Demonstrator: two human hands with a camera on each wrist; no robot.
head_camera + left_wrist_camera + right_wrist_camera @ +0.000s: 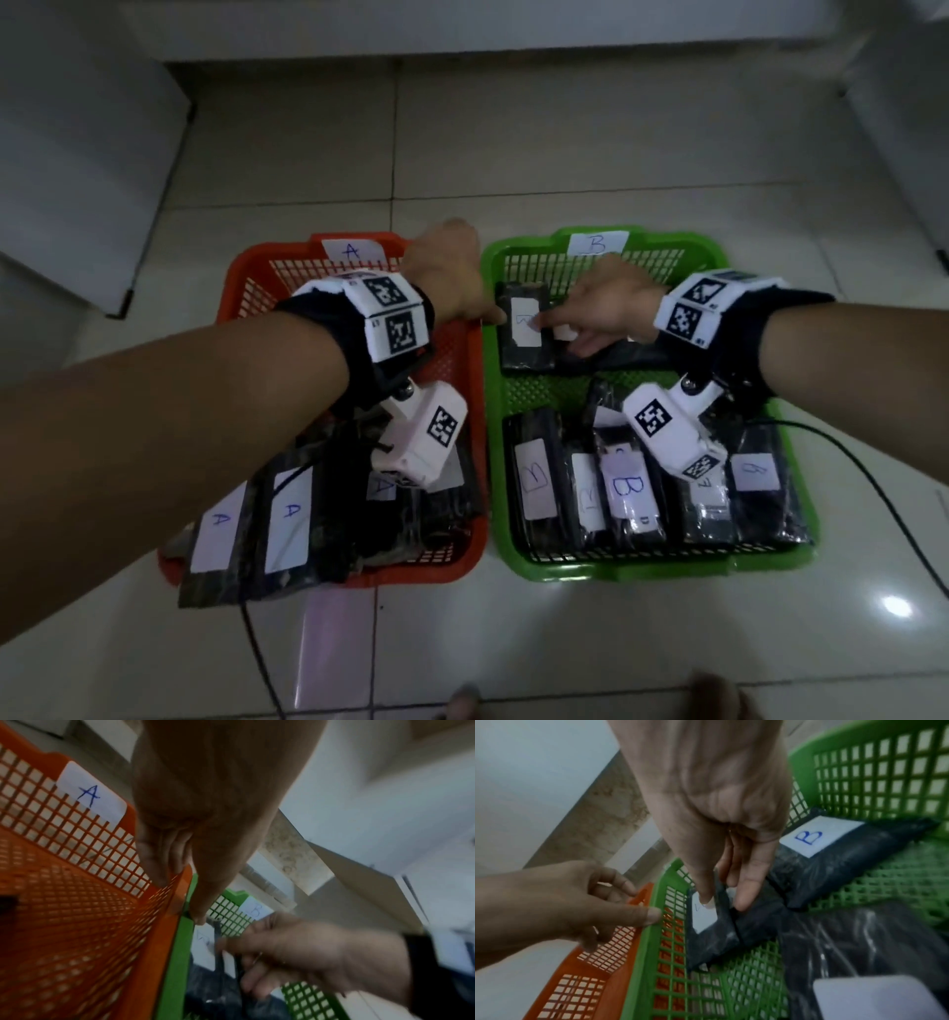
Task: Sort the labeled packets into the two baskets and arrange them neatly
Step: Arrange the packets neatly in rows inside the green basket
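The orange basket [241, 288] marked A stands on the left, with the green basket [719, 257] marked B against its right side. My left hand [452, 277] is at their far shared corner. Its fingers curl over the orange rim [641, 894] and its thumb presses the green rim [654, 888]. My right hand [725, 902] reaches into the far left of the green basket. Thumb and forefinger pinch a black packet [711, 943] with a white B label, thumb tip on the label. A second B packet [834, 852] lies just behind it.
Several B packets [621, 493] stand in a row along the green basket's near side. A packets [287, 519] fill the near end of the orange basket, some overhanging its rim. A black cable [873, 488] runs over the tiled floor at the right. White furniture [77, 154] stands at the left.
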